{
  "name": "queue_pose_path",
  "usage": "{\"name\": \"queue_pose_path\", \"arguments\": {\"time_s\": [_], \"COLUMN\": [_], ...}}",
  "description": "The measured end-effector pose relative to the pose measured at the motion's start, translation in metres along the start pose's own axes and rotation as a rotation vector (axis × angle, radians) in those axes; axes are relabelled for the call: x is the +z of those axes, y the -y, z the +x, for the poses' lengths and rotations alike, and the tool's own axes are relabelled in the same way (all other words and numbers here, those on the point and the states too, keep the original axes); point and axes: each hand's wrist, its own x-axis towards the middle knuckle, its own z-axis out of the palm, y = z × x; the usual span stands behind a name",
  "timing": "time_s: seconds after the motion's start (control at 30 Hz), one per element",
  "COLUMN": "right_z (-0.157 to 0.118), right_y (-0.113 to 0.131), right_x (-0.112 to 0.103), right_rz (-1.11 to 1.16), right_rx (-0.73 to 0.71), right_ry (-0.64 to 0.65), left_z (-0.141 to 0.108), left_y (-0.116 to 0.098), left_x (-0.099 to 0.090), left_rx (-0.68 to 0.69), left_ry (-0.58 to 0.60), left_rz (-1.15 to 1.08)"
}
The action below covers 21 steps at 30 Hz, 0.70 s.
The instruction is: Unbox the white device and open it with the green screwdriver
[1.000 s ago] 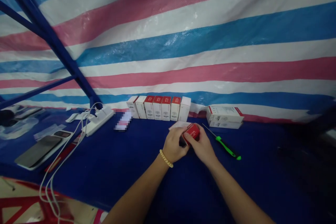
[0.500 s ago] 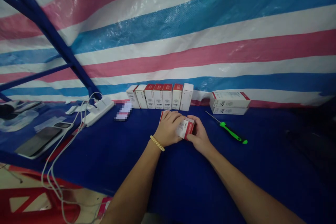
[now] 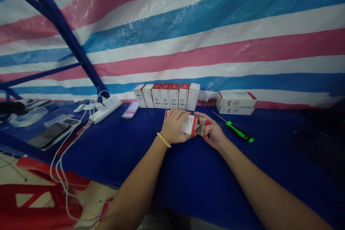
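Note:
A red and white cardboard box [image 3: 189,125] lies on its side between my hands, above the blue table. My left hand [image 3: 175,125], with a beaded bracelet at the wrist, is wrapped over the box's left part. At the box's right end the flap stands open and shows a grey inside. My right hand [image 3: 214,133] is closed at that end, its fingers on the red-edged flap. Whatever is inside the box is hidden.
Behind my hands several similar boxes [image 3: 165,97] stand in a row. Two more boxes [image 3: 237,103] lie stacked at right, near a green-handled screwdriver [image 3: 238,131]. At left are a white power strip [image 3: 106,110] with cables and a phone-like device [image 3: 51,134]. Striped sheeting hangs behind.
The box's right end has come open, and its flap now sticks out to the right. My right hand has moved slightly right with the flap. The view has shifted a little.

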Motion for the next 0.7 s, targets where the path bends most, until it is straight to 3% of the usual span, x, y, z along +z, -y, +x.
{"name": "queue_pose_path", "arguments": {"time_s": [0.1, 0.2, 0.33, 0.4, 0.47, 0.53, 0.7], "right_z": [0.004, 0.009, 0.006, 0.001, -0.003, -0.005, -0.004], "right_y": [0.0, -0.007, -0.014, -0.013, -0.01, -0.007, -0.003], "right_x": [-0.004, -0.003, -0.002, -0.003, -0.003, -0.003, 0.001], "right_rz": [0.083, -0.051, -0.517, -0.767, -0.948, -1.024, -0.933], "right_rx": [0.029, -0.019, -0.356, -0.559, -0.66, -0.666, -0.582], "right_ry": [-0.018, -0.141, -0.441, -0.515, -0.485, -0.431, -0.304], "left_z": [-0.002, -0.003, -0.003, -0.002, -0.001, 0.001, 0.001], "left_y": [0.004, 0.005, -0.003, -0.009, -0.014, -0.018, -0.021], "left_x": [0.003, 0.008, 0.011, 0.011, 0.01, 0.011, 0.012], "left_rx": [-0.043, -0.051, -0.067, -0.059, -0.05, -0.063, -0.11], "left_ry": [-0.052, -0.123, -0.105, -0.061, -0.033, -0.028, -0.027], "left_rz": [-0.005, 0.019, 0.11, 0.153, 0.176, 0.18, 0.171]}}
